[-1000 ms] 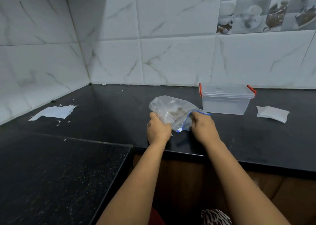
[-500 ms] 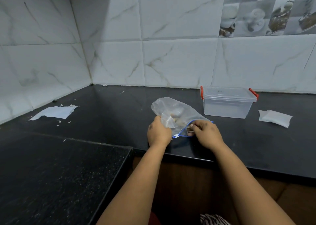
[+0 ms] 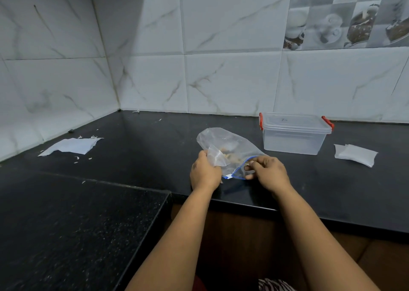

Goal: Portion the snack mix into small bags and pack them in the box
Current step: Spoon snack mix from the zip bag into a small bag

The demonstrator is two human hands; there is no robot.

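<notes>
Snack bag (image 3: 230,147), L hand (image 3: 204,173) grips small bag (image 3: 215,159), R hand (image 3: 269,172) pinches zip rim.

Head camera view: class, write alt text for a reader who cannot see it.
A person's left hand grips a small clear bag while the right hand pinches the blue-zip mouth of a large snack-mix bag on a black counter. A lidded clear box with red clips stands behind, right.
</notes>
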